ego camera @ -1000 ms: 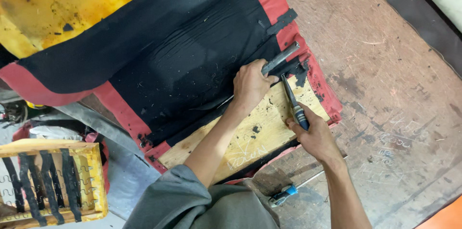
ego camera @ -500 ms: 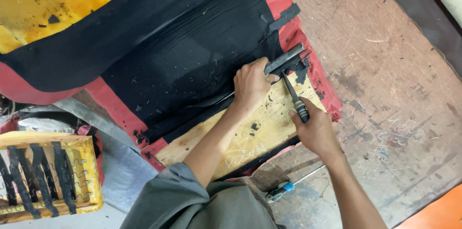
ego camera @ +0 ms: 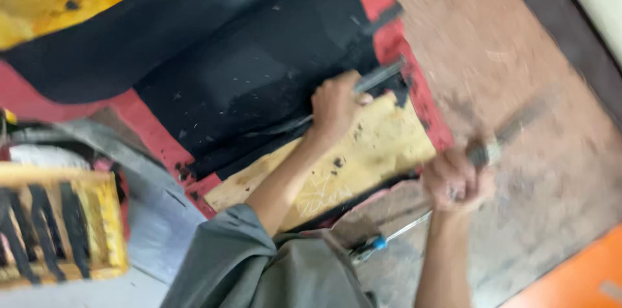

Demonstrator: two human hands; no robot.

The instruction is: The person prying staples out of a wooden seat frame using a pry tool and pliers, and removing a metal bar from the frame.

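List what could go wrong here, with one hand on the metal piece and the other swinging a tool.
1. The right hand holds a blurred tool beside the seat; a stroke might hit the left hand.
2. The metal piece under the left hand may slip and tear the black cover.

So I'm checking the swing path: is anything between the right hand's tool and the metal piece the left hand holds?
Nothing visible: only bare yellow foam lies between right hand and left hand.

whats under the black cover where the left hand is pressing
Yellow foam shows where the black cover is peeled back, beside the left hand. How far it runs beneath the cover is hidden.
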